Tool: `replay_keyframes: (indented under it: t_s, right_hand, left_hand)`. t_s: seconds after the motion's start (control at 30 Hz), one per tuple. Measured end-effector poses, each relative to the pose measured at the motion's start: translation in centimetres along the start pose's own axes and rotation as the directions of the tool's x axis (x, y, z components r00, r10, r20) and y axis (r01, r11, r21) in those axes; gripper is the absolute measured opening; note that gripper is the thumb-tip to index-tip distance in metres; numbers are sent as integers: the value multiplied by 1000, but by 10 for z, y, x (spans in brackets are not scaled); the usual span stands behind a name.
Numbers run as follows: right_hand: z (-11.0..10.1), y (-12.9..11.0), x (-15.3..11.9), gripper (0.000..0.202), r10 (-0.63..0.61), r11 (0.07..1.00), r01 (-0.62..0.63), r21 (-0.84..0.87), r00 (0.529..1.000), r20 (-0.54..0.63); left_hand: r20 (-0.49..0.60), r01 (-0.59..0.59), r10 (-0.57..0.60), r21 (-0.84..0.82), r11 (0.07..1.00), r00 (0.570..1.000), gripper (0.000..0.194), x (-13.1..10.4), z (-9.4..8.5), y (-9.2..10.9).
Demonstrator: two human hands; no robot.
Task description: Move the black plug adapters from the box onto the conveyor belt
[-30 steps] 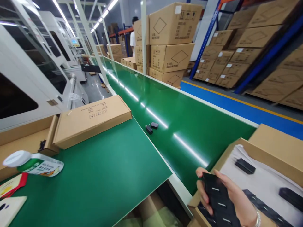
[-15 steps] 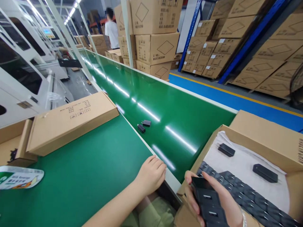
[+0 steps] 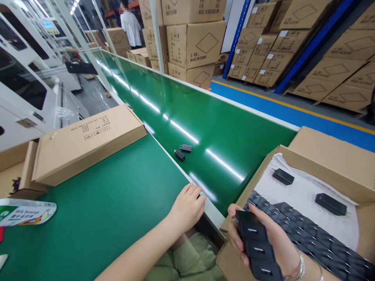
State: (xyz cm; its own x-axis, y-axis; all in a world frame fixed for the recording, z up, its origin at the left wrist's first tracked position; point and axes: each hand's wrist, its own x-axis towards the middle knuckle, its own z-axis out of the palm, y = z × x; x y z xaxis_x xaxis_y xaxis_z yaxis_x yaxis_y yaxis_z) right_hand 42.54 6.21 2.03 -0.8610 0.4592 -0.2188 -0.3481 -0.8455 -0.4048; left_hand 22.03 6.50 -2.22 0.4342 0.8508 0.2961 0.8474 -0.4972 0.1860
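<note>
My right hand [image 3: 272, 238] grips a row of black USB wall chargers [image 3: 258, 246], their USB ports facing up. It is beside an open cardboard box [image 3: 278, 156], where rows of black chargers lie on white lining; two more, a nearer charger [image 3: 283, 176] and a charger farther right [image 3: 331, 204], lie loose. My left hand [image 3: 189, 205] rests closed at the green tabletop's edge. A small dark bit shows by its fingers, but what it holds is hidden. Beyond it, two black chargers [image 3: 183, 152] lie on the green conveyor belt [image 3: 234, 128].
A long closed carton [image 3: 90, 144] lies on the green tabletop [image 3: 117, 203], beside an open box [image 3: 17, 168] and a printed pouch [image 3: 26, 212] at the left. Stacked cartons [image 3: 196, 45] stand behind the belt. A person in a white shirt [image 3: 131, 27] is far back.
The view has tilted and shifted slightly. The chargers in my right hand now show three ports instead of two. My left hand stays at the table edge, with a dark bit now showing near its fingers.
</note>
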Motion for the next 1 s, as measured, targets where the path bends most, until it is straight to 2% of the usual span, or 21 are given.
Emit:
replay_keyframes:
  t_s: [0.1, 0.17, 0.23, 0.27, 0.3, 0.33, 0.37, 0.4, 0.43, 0.47, 0.53, 0.6, 0.67, 0.8, 0.93, 1.0]
  right_hand:
    - [0, 1, 1, 44, -5, 1000, 5, -23, 1000, -23]
    - [3, -3, 0, 43, 18, 997, -24, -73, 997, -77]
    - [8, -14, -4, 40, 20, 967, -72, -245, 978, -208]
    - [10, -23, -7, 39, -16, 913, -109, -394, 954, -300]
    - [12, -34, -10, 39, -106, 809, -148, -569, 915, -388]
    - [12, -46, -14, 41, -242, 646, -197, -738, 864, -442]
    - [11, -58, -18, 43, -398, 443, -261, -858, 800, -449]
    - [8, -70, -22, 44, -541, 239, -344, -908, 730, -418]
    - [3, -81, -26, 46, -651, 63, -439, -896, 662, -370]
    - [-3, -91, -29, 47, -731, -68, -541, -838, 599, -327]
    - [-18, -106, -34, 51, -801, -213, -731, -648, 510, -313]
    - [-35, -115, -36, 52, -799, -287, -824, -488, 487, -352]
    - [-50, -120, -35, 52, -756, -329, -838, -436, 510, -409]
    - [-67, -122, -28, 54, -673, -289, -821, -492, 540, -505]
    - [-68, -121, -21, 54, -625, -267, -820, -506, 547, -557]
    - [-70, -119, -20, 53, -599, -283, -808, -517, 570, -563]
  left_hand:
    - [11, 5, -6, 12, 1000, 1000, 9, 0, 0, 0]
    - [15, 5, -6, 12, 1000, 1000, 9, -1, 1, 0]
    - [14, 2, -2, 8, 1000, 1000, 9, -1, 1, 0]
    - [13, -1, 1, 6, 1000, 1000, 10, -1, 1, 0]
    - [12, -2, 2, 6, 1000, 1000, 10, -1, 1, 0]
    - [12, -2, 2, 8, 1000, 1000, 11, -1, 1, 0]
    - [13, -2, 2, 11, 1000, 1000, 11, -1, 1, 0]
    - [13, 0, 0, 16, 1000, 1000, 11, -1, 1, 0]
    - [14, 1, -1, 21, 1000, 1000, 11, -1, 1, 0]
    - [13, 2, -2, 25, 1000, 1000, 10, 0, 2, 0]
    - [11, -1, 0, 30, 1000, 1000, 9, 0, 2, 0]
    - [7, -5, 5, 37, 999, 1000, 9, 0, 3, 0]
    - [6, -6, 5, 50, 999, 1000, 8, -1, 4, 0]
    - [6, -11, 10, 62, 998, 1000, 7, -1, 4, 0]
    - [8, -13, 12, 70, 997, 1000, 8, -1, 4, 0]
    - [11, -16, 15, 74, 997, 1000, 8, 0, 4, 0]
